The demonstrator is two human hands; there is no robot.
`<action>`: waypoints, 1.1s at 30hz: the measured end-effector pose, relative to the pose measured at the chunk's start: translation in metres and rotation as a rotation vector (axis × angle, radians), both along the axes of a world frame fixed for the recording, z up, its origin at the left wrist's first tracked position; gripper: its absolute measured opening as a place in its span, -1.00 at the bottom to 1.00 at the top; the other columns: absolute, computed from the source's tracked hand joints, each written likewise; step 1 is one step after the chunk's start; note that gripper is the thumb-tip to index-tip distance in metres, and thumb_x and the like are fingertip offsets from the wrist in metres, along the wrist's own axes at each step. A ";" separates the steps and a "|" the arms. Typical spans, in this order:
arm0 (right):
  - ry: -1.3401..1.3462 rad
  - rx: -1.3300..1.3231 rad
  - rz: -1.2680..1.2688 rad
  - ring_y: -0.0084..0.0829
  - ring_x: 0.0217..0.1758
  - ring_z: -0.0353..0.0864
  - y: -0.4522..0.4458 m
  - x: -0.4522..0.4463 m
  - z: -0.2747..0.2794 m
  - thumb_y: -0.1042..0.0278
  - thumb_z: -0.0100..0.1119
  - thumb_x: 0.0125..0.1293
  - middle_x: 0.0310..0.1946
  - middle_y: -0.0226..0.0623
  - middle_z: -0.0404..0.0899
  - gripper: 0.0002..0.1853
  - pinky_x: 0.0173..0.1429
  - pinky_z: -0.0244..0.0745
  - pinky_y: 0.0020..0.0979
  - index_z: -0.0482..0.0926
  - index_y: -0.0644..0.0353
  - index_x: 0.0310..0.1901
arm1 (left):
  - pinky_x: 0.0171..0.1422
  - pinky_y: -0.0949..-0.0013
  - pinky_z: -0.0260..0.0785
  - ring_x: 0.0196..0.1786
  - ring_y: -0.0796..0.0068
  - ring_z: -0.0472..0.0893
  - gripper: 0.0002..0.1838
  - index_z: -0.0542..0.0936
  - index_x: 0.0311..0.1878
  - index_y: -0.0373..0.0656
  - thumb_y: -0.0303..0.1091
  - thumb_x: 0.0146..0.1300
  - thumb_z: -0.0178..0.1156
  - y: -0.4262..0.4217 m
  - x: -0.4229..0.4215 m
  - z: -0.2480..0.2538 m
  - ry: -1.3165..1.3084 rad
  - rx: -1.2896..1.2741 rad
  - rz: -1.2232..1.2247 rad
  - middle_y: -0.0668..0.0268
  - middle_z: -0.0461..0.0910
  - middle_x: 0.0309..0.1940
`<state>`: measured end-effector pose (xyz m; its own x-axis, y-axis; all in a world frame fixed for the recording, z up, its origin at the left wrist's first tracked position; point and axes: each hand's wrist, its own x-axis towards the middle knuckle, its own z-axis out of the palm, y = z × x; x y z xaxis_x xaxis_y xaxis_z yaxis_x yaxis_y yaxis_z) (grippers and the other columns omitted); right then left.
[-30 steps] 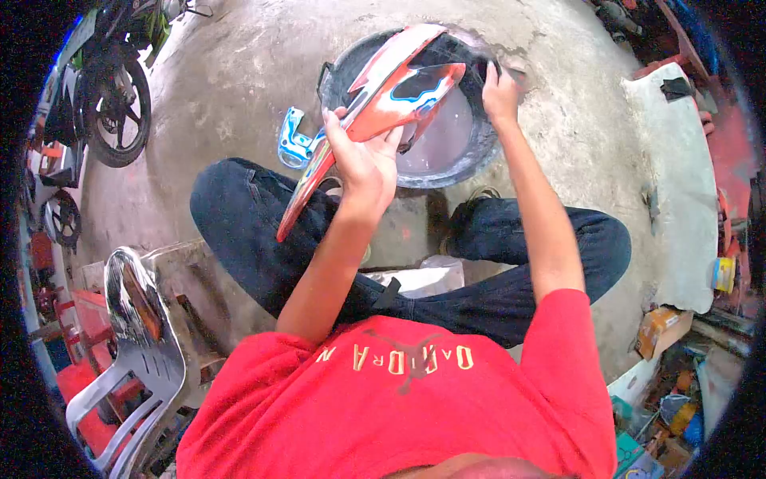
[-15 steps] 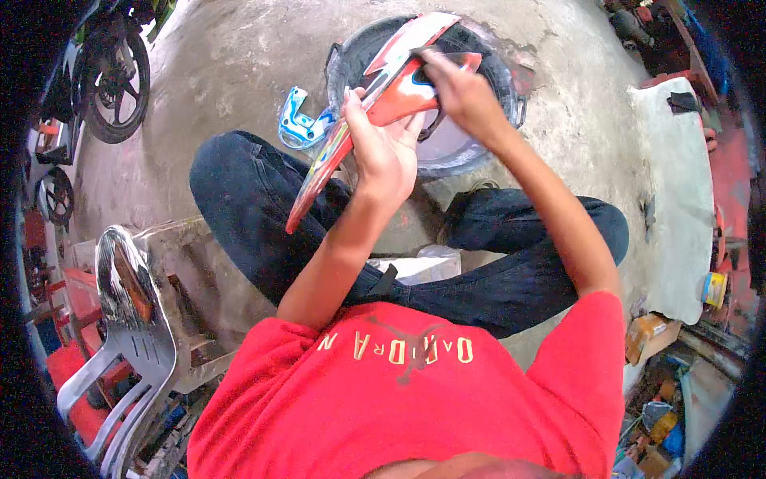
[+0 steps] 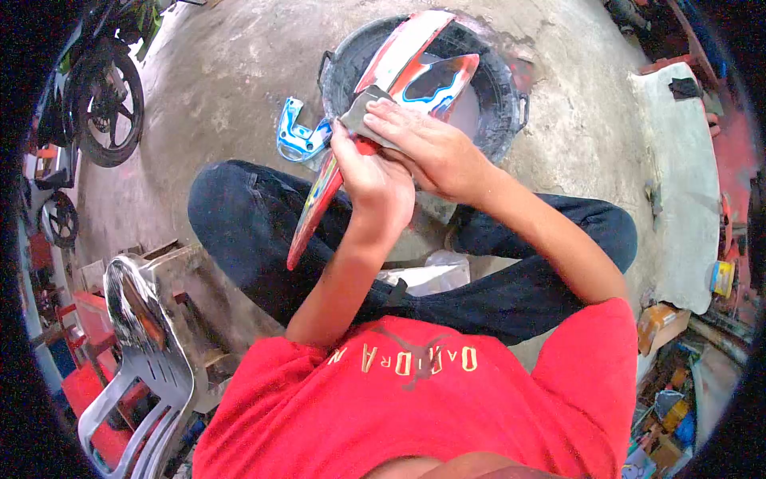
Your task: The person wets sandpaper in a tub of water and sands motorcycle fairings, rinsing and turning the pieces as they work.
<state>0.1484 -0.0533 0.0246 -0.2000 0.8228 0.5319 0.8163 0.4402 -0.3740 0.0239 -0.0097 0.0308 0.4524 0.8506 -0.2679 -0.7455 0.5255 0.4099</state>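
Note:
A long red and white panel with blue-edged patches lies slantwise above a black tub of cloudy water. My left hand grips its middle from below, thumb along the near edge. My right hand presses a grey sheet flat onto the panel's upper face, fingers stretched over the sheet. The panel's narrow red end points down to the left, over my leg. On the floor left of the tub rests a small blue and white part.
A grey plastic chair stands at the lower left, beside a worn wooden frame. Motorcycle wheels are at the upper left. To the right are a pale board, a cardboard box and piled odds and ends.
My right hand has come from the tub's right rim to the panel's middle, and the grey sheet now lies flat under it. My left hand still holds the panel.

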 end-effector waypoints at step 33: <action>-0.112 -0.100 -0.207 -0.05 0.46 0.38 -0.005 0.018 -0.002 0.46 0.10 0.32 0.34 0.02 0.43 -0.50 0.49 0.31 -0.12 0.46 0.27 0.31 | 0.49 -0.13 0.25 0.34 -0.02 0.47 -0.62 0.27 0.16 -0.05 0.04 0.60 -0.24 0.006 -0.008 0.013 -0.007 -0.097 -0.007 0.01 0.46 0.27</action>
